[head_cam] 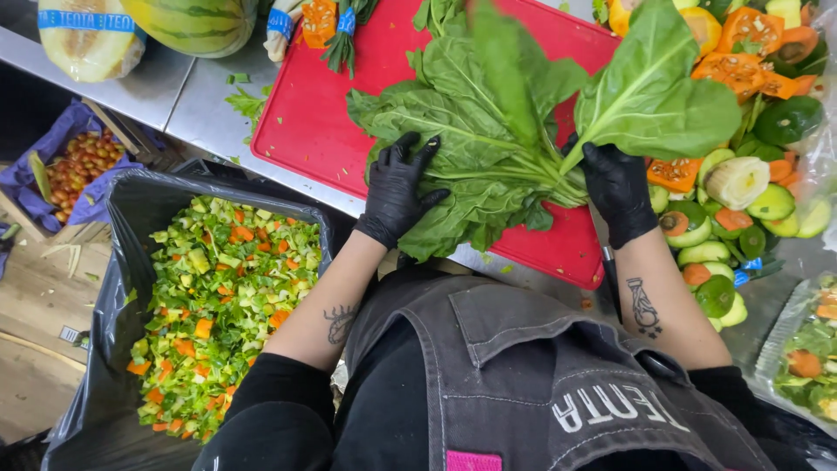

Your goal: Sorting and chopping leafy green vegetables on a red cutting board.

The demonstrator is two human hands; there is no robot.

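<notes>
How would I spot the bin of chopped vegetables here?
Start at the red cutting board under the leafy greens. Look lower left, below the counter edge: the bin is lined with a black bag. It alone holds finely diced green and orange pieces.

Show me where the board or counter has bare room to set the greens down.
Bare: red cutting board left of the leafy greens, and steel counter below the melons. Crowded: right of the right hand, cut squash and avocado pieces.

Left hand (397,194) black-gloved, fingers spread, pressing flat, right hand (617,190) black-gloved, closed in a grip, forearms bare, tattooed
</notes>
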